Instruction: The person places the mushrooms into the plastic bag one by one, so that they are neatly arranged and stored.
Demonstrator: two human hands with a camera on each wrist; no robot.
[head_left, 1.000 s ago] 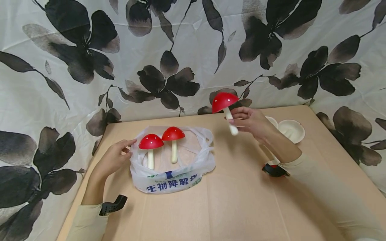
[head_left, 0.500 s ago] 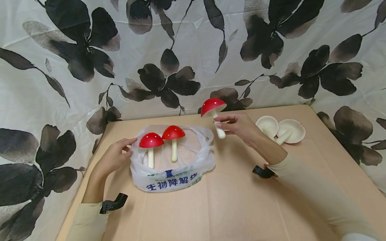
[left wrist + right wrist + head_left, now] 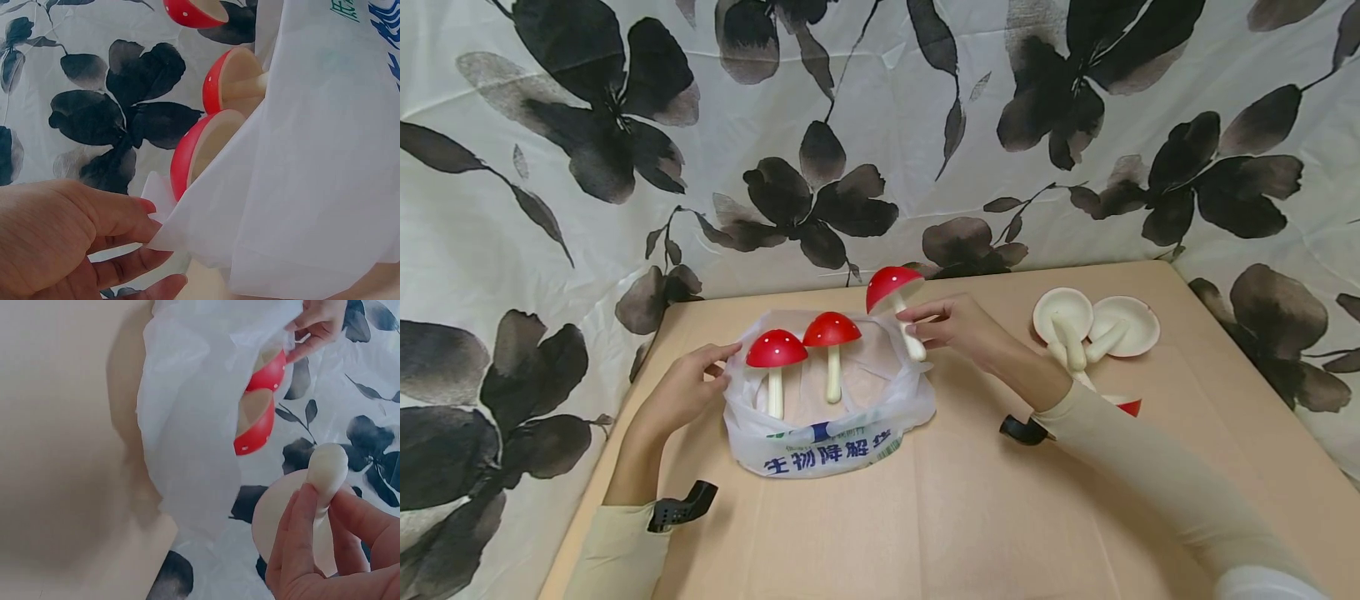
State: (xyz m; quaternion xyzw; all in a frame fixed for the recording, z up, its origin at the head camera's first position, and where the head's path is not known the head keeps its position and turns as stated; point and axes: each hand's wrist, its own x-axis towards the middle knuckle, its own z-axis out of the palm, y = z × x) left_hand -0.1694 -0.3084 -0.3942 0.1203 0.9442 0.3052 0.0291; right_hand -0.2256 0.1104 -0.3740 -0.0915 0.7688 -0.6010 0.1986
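Observation:
A white plastic bag (image 3: 842, 454) with blue lettering sits on the table, its mouth turned up. Inside stand two toy mushrooms, a left one (image 3: 776, 350) and a right one (image 3: 832, 331), with white-dotted red caps and pale stems. My left hand (image 3: 688, 392) pinches the bag's left rim between thumb and fingers, seen closer in the left wrist view. Thumb and fingers of my right hand (image 3: 962, 329) pinch the stem of a third toy mushroom (image 3: 891, 287), cap up and tilted, at the bag's right rim. Its stem end (image 3: 329, 467) points toward the right wrist camera.
Several more toy mushrooms (image 3: 1123, 325) lie at the table's back right, pale undersides showing; one red cap edge (image 3: 1129, 407) shows past the right sleeve (image 3: 1135, 450). A flower-printed cloth (image 3: 880, 125) hangs behind the wooden table (image 3: 850, 542).
My right hand has carried the mushroom left and down, from near the lying mushrooms to the bag's right rim. The left hand has stayed at the bag's left rim.

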